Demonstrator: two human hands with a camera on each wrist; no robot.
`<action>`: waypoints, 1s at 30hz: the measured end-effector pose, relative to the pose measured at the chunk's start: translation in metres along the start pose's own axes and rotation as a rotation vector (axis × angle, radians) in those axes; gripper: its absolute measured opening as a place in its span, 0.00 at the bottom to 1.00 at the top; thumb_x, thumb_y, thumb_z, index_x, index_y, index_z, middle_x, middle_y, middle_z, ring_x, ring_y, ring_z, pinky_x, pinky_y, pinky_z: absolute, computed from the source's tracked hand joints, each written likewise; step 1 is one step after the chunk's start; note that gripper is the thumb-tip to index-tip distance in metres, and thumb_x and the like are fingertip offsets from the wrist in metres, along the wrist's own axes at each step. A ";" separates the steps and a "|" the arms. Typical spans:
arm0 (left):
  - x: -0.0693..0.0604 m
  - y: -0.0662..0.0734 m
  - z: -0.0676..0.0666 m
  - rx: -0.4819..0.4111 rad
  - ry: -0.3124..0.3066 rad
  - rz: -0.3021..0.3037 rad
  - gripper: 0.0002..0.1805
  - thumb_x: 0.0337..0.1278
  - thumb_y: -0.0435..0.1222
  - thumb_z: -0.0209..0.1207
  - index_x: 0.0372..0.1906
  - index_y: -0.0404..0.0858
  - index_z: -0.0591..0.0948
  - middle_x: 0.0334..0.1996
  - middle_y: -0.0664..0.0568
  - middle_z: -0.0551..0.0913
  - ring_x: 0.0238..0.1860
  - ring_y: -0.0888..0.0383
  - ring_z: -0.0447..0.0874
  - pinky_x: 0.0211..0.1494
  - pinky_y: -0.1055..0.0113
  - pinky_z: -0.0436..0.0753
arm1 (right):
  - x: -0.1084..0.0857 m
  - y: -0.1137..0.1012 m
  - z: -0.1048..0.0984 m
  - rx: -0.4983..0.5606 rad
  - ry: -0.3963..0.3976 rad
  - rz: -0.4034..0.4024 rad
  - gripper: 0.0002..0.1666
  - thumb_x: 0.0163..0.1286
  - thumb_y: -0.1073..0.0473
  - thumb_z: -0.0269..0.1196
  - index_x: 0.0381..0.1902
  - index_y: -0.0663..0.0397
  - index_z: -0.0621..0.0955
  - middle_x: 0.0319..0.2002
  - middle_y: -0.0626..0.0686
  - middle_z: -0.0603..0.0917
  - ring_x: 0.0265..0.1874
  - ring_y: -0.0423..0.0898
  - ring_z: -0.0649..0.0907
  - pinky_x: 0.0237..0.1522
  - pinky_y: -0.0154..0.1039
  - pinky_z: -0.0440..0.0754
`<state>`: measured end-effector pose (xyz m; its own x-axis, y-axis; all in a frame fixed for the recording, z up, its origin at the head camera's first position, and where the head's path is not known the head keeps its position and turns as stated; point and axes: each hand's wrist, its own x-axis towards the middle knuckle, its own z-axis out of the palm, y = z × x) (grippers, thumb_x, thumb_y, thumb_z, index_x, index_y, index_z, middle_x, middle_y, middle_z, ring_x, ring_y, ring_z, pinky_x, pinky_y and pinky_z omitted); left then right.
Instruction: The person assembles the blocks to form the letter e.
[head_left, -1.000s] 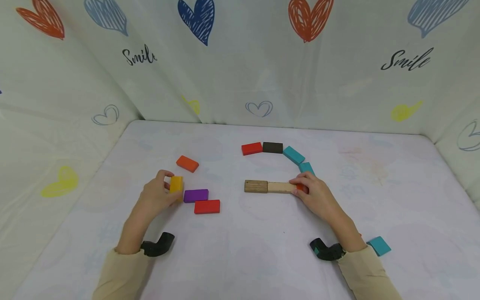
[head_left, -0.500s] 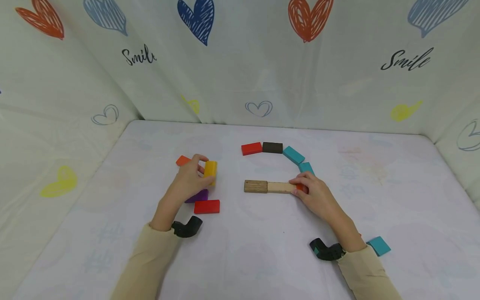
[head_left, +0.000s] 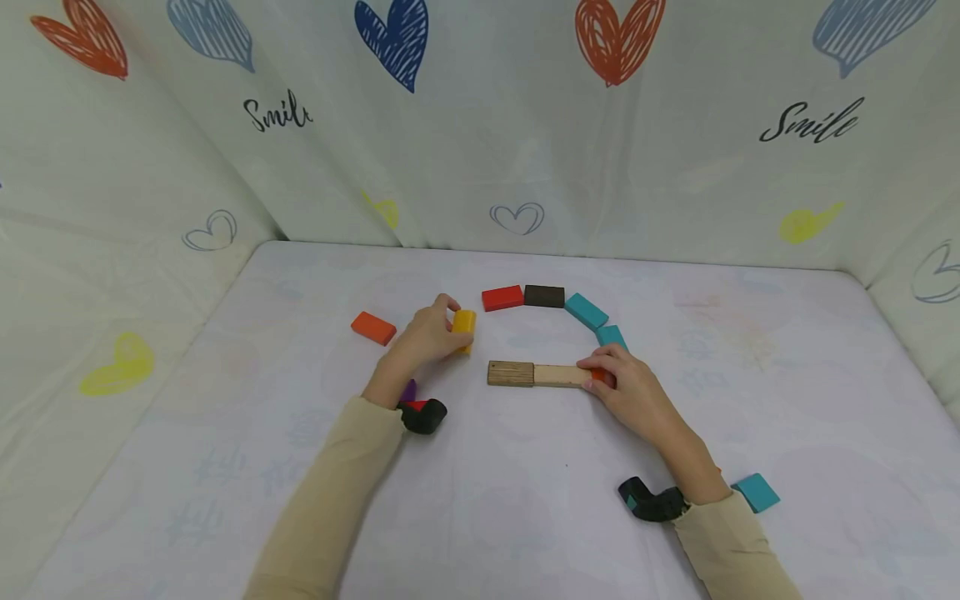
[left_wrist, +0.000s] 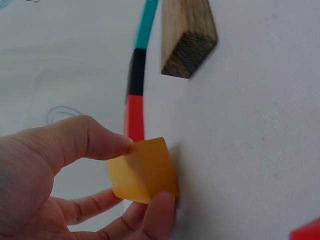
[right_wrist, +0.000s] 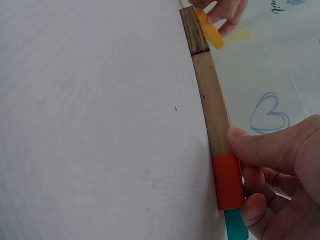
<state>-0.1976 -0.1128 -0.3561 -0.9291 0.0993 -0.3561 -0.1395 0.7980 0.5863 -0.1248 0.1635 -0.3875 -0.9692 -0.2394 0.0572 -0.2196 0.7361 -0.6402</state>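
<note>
My left hand (head_left: 427, 335) pinches a yellow block (head_left: 463, 322) between thumb and fingers, left of the row of blocks. In the left wrist view the yellow block (left_wrist: 144, 171) stands close in front of a red block. My right hand (head_left: 632, 392) holds an orange-red block (right_wrist: 228, 181) at the right end of a straight row. A light wooden block (head_left: 558, 376) and a darker wooden block (head_left: 510, 373) complete that row. Behind it curve a red block (head_left: 502, 297), a black block (head_left: 543, 296), a teal block (head_left: 586, 311) and another teal block (head_left: 611, 335).
An orange block (head_left: 372, 327) lies at the left. A purple block (head_left: 408, 391) and a red block (head_left: 415, 405) are mostly hidden behind my left wrist and its black camera (head_left: 424, 417). Beside my right sleeve lies a teal block (head_left: 757, 492).
My left hand has carried the yellow block right and away from me, from beside the purple block toward the curved row. My right hand has stayed in place.
</note>
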 end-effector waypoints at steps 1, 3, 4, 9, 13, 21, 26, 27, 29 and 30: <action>0.002 0.000 0.001 0.003 -0.005 -0.006 0.29 0.56 0.42 0.58 0.61 0.40 0.62 0.47 0.42 0.75 0.39 0.52 0.75 0.42 0.65 0.78 | 0.000 0.000 0.000 -0.001 0.000 -0.001 0.16 0.60 0.65 0.64 0.47 0.63 0.81 0.46 0.59 0.77 0.47 0.56 0.77 0.49 0.51 0.76; 0.005 0.001 0.003 0.005 -0.014 -0.017 0.29 0.56 0.42 0.58 0.61 0.40 0.63 0.49 0.42 0.74 0.41 0.51 0.75 0.45 0.63 0.78 | 0.000 0.000 0.000 -0.002 -0.001 -0.001 0.16 0.60 0.65 0.64 0.47 0.63 0.81 0.46 0.59 0.77 0.47 0.56 0.77 0.49 0.51 0.76; 0.007 0.001 0.004 0.007 -0.016 -0.020 0.29 0.56 0.42 0.58 0.61 0.40 0.63 0.49 0.41 0.74 0.42 0.51 0.75 0.46 0.62 0.78 | 0.000 0.000 0.000 -0.001 -0.001 0.000 0.16 0.60 0.65 0.64 0.47 0.63 0.81 0.46 0.59 0.77 0.47 0.56 0.77 0.48 0.51 0.76; 0.011 0.003 0.004 -0.002 -0.022 -0.040 0.28 0.57 0.42 0.59 0.60 0.41 0.64 0.47 0.42 0.75 0.38 0.52 0.75 0.42 0.65 0.78 | 0.000 -0.001 0.000 0.000 -0.003 0.007 0.16 0.60 0.65 0.64 0.47 0.63 0.81 0.47 0.59 0.77 0.46 0.55 0.76 0.48 0.50 0.76; 0.014 0.001 0.005 -0.008 -0.015 -0.040 0.28 0.57 0.42 0.60 0.61 0.42 0.64 0.41 0.44 0.75 0.31 0.54 0.74 0.34 0.70 0.75 | 0.000 -0.001 -0.001 -0.002 -0.007 0.008 0.16 0.60 0.66 0.64 0.47 0.63 0.81 0.47 0.59 0.77 0.46 0.55 0.76 0.48 0.50 0.76; 0.022 -0.002 0.004 -0.051 -0.017 -0.015 0.28 0.57 0.43 0.60 0.61 0.43 0.64 0.33 0.48 0.71 0.26 0.57 0.69 0.30 0.71 0.69 | 0.000 -0.001 -0.001 -0.012 -0.002 0.004 0.16 0.60 0.66 0.64 0.47 0.63 0.81 0.47 0.59 0.77 0.46 0.56 0.76 0.48 0.50 0.75; 0.024 0.000 0.004 -0.083 -0.016 -0.051 0.26 0.59 0.42 0.58 0.61 0.44 0.64 0.33 0.48 0.70 0.27 0.56 0.68 0.30 0.72 0.69 | 0.000 -0.002 -0.001 -0.015 -0.006 0.008 0.16 0.60 0.66 0.64 0.47 0.63 0.81 0.47 0.59 0.77 0.46 0.56 0.76 0.48 0.51 0.75; 0.024 0.001 0.004 -0.087 -0.015 -0.059 0.26 0.60 0.42 0.57 0.61 0.45 0.64 0.33 0.48 0.70 0.28 0.56 0.68 0.31 0.72 0.69 | 0.000 -0.002 -0.001 -0.015 -0.007 0.009 0.16 0.60 0.66 0.64 0.47 0.63 0.81 0.46 0.59 0.77 0.46 0.56 0.76 0.48 0.51 0.75; 0.024 0.002 0.005 -0.088 -0.013 -0.074 0.25 0.61 0.42 0.57 0.61 0.45 0.65 0.34 0.48 0.71 0.28 0.56 0.69 0.31 0.72 0.70 | 0.000 -0.002 -0.001 -0.017 -0.006 0.010 0.16 0.60 0.66 0.64 0.47 0.63 0.81 0.46 0.59 0.77 0.46 0.56 0.76 0.48 0.51 0.75; 0.025 0.003 0.005 -0.085 -0.012 -0.079 0.25 0.61 0.42 0.56 0.61 0.46 0.65 0.34 0.47 0.71 0.28 0.56 0.69 0.31 0.72 0.70 | 0.000 -0.002 -0.001 -0.018 -0.006 0.009 0.16 0.60 0.66 0.64 0.47 0.63 0.81 0.46 0.59 0.77 0.46 0.56 0.76 0.48 0.50 0.75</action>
<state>-0.2191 -0.1050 -0.3667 -0.9100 0.0454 -0.4122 -0.2414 0.7502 0.6156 -0.1244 0.1631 -0.3853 -0.9704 -0.2368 0.0466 -0.2130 0.7495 -0.6269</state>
